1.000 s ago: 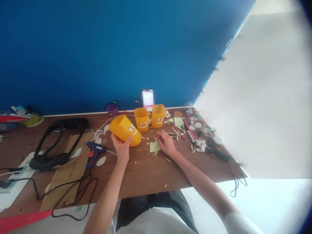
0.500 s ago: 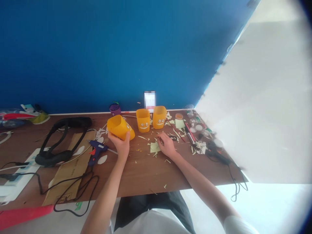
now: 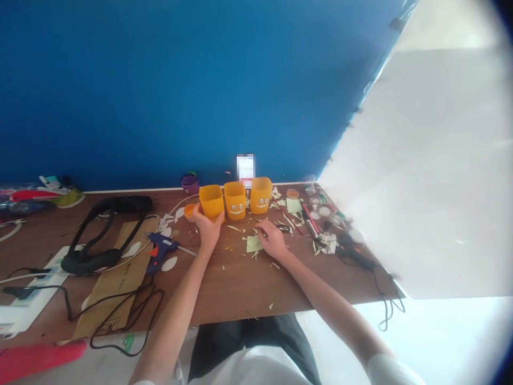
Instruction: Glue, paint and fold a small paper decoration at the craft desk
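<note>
My left hand grips the lower part of a yellow cup, which stands nearly upright at the left end of a row. Right beside it is a second yellow cup with googly eyes and a white smile. A third yellow cup with the same kind of face stands to its right. My right hand rests on the table, fingers pinched together; whatever they hold is too small to make out. Next to those fingers lies a pale green paper piece among thin paper scraps.
To the left are a blue glue gun, a cardboard strip, a black headset and a white power strip with cords. Pens and crumpled paper lie right. A lit phone leans on the blue wall.
My left hand has moved the held cup right and turned it from tilted to nearly upright beside the middle cup. An orange container behind it now shows. My right hand has hardly moved.
</note>
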The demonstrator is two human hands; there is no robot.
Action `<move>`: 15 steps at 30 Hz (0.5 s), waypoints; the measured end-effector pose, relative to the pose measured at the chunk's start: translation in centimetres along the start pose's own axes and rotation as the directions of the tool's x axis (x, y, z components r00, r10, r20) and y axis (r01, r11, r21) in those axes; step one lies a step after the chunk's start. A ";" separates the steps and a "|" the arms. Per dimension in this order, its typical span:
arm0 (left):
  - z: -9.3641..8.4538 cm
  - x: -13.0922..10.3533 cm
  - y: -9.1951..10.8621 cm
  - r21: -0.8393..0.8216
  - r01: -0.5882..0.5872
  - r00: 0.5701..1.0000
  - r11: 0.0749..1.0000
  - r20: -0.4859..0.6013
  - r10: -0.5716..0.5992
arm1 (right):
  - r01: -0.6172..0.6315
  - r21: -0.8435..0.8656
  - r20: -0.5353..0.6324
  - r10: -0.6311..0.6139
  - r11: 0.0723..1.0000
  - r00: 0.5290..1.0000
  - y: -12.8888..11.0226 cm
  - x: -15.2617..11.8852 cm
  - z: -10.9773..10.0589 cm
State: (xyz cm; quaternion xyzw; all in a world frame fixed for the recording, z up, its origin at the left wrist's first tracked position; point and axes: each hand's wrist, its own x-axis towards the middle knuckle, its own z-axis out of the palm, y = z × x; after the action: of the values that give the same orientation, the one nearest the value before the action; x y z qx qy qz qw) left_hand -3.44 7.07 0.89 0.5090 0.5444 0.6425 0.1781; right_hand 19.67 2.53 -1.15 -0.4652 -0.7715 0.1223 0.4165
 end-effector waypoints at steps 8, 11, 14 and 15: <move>-9.5 -2.3 1.9 0.458 -0.124 0.989 0.880 0.126 0.074 | -0.003 0.007 0.029 0.002 1.000 1.000 -0.2 0.0 -0.3; -13.7 -2.9 1.7 0.770 0.024 0.999 0.637 -0.035 0.004 | -0.014 0.015 0.031 0.013 1.000 0.999 -0.2 0.0 -0.3; -16.1 -3.0 0.7 0.888 0.134 0.987 0.440 -0.082 -0.134 | -0.027 0.017 0.030 0.026 0.999 0.999 -0.1 -0.1 -0.3; -16.5 -3.0 0.4 0.909 0.141 0.983 0.391 -0.081 -0.165 | -0.029 0.019 0.029 0.028 0.999 0.999 -0.1 -0.1 -0.2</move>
State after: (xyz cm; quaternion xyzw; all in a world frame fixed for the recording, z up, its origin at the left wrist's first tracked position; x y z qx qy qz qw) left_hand -16.03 -3.99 1.72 0.4785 0.8483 0.2177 -0.0631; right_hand 19.80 2.36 -0.98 -0.4704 -0.7694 0.1423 0.4082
